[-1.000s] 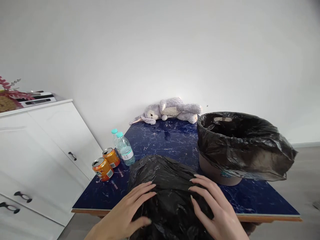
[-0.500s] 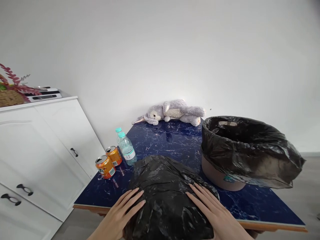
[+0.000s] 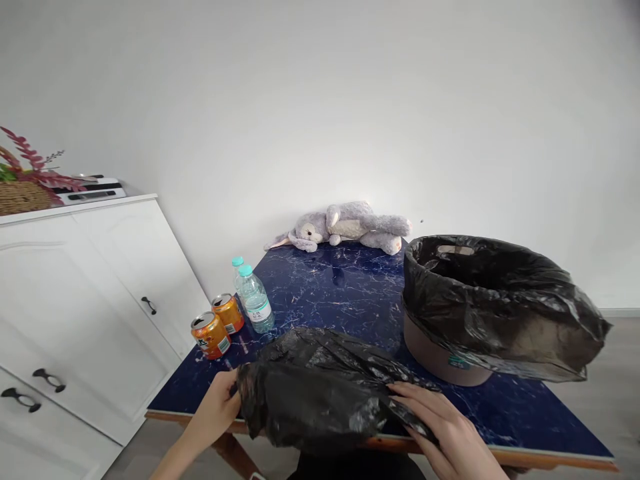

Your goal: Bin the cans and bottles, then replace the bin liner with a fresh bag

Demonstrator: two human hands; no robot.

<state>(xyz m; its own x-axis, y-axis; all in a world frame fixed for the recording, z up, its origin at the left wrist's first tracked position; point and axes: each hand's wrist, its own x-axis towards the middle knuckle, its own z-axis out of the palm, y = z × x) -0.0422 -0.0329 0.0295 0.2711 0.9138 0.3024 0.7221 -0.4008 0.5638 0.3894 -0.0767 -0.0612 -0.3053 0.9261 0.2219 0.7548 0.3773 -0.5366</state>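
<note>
A crumpled black plastic bag (image 3: 320, 390) lies over the near edge of the blue marble table (image 3: 345, 287). My left hand (image 3: 215, 407) grips the bag's left end, fingers curled into the plastic. My right hand (image 3: 445, 430) holds the bag's right side, fingers lying along and under the film. Behind the bag on the right stands a brown bin (image 3: 440, 357) lined with another black bag (image 3: 500, 300).
Two orange cans (image 3: 210, 333) and two water bottles (image 3: 256, 300) stand at the table's left edge. A grey plush rabbit (image 3: 345, 227) lies at the far edge by the wall. A white cabinet (image 3: 85, 307) with a wicker basket (image 3: 20, 197) stands on the left.
The bag was a tall mound under my flat hands; now it is flattened and drawn out sideways at the table edge, with my hands moved apart to its ends and gripping it.
</note>
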